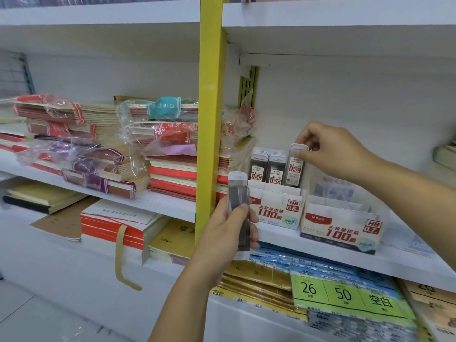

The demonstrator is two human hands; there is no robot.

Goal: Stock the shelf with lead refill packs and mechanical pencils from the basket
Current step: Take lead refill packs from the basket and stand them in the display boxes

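The lead refill pack (294,169) I am placing stands upright at the right end of the HB 0.5 display box (276,214), just beside two rows of packs (267,166) already seated there. My right hand (330,151) has its grip pinching the pack's top tab between thumb and fingertips. My left hand (224,234), lower and in front of the yellow upright (212,95), has its grip curled round a spare pack (238,193), held vertical. The HB 0.7 box (343,230) next along the shelf (281,239) looks nearly empty. I judge the step to be seating this pack. Next it needs a straight push down and a release, then the spare passed across.
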